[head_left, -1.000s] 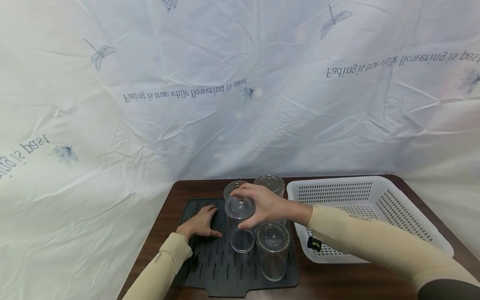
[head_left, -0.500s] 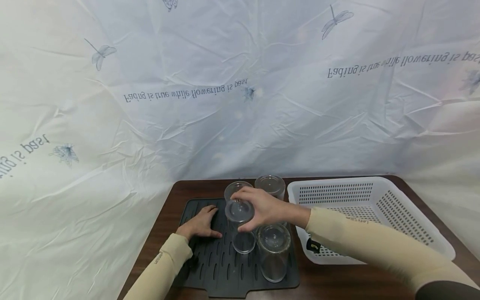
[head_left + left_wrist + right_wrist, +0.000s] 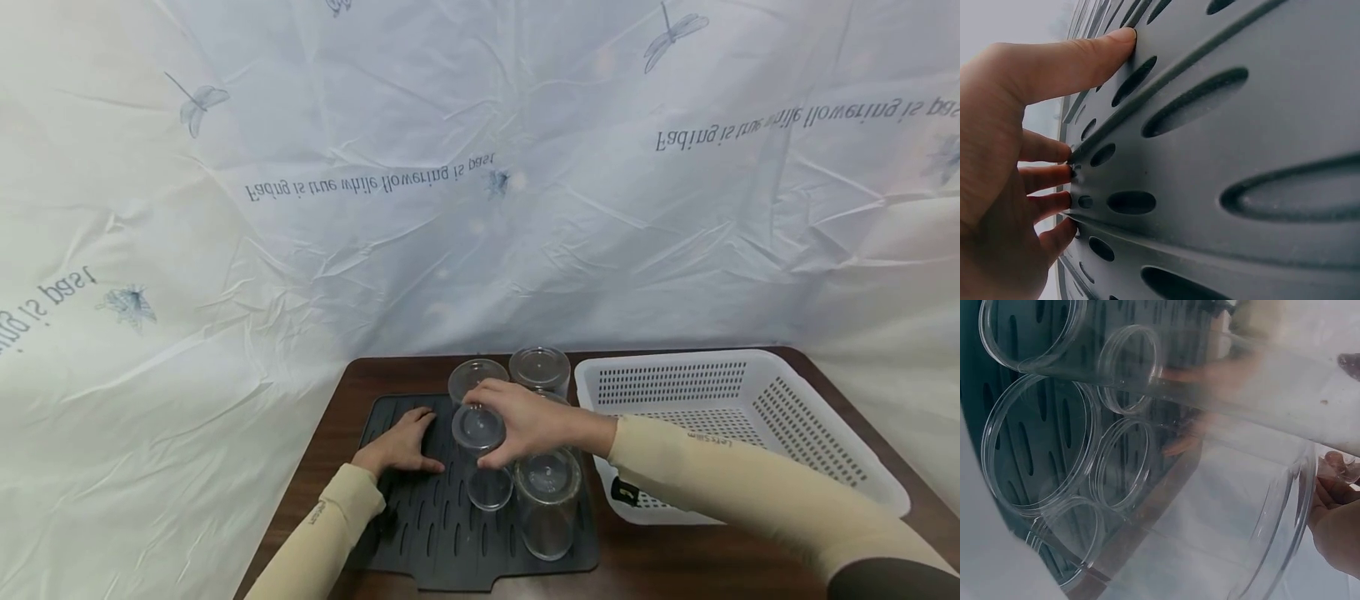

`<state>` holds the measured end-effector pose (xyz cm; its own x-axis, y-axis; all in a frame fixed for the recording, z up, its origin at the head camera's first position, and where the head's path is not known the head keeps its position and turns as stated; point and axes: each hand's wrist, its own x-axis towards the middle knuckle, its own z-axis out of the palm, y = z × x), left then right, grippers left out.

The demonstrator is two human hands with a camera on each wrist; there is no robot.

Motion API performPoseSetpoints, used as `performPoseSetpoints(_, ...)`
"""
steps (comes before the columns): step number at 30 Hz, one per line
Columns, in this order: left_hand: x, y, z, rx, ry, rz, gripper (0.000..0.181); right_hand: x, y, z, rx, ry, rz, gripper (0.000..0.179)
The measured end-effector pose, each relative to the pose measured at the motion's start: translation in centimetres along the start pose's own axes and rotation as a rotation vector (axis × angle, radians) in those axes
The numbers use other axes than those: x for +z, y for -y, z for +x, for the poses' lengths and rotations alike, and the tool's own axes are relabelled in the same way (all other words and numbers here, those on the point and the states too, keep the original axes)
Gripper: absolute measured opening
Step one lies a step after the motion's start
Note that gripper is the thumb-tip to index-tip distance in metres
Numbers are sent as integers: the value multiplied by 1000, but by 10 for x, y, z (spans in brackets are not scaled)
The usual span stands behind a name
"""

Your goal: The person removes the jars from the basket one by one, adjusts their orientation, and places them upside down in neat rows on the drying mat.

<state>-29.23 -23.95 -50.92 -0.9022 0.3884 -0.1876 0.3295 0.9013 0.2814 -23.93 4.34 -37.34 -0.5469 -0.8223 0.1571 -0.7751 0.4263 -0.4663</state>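
Observation:
My left hand (image 3: 402, 443) rests fingertips and thumb on a dark ribbed drying mat (image 3: 450, 533) with oval slots. In the left wrist view its extended thumb and fingers touch the mat. With thumb and fingers, my right hand (image 3: 525, 421) grips a small clear glass (image 3: 478, 429) near its upturned base, over the mat. Whether its rim touches the mat I cannot tell. A larger clear glass (image 3: 547, 504) stands upside down to its right. Behind my right hand are more clear glasses, one at the back left (image 3: 472, 375) and one at the back right (image 3: 540, 367), partly hidden.
A white perforated plastic basket (image 3: 847, 450) stands on the right of the brown wooden table (image 3: 645, 554), partly under my right forearm. Behind the table hangs a pale printed curtain (image 3: 420, 250). Clear glass rims (image 3: 1041, 444) stand close together in the right wrist view.
My right hand and the small glass have shifted slightly downward in the head view. My left hand stays in place on the mat.

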Motion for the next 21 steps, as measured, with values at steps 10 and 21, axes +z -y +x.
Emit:
performPoseSetpoints(10,-2,0,-2,22,-7,-7,103,1,2,5,28,68,-60,74)
performPoseSetpoints(21,0,2,1,14,-11,1,102,-2,5,7,84,129,-67,81)
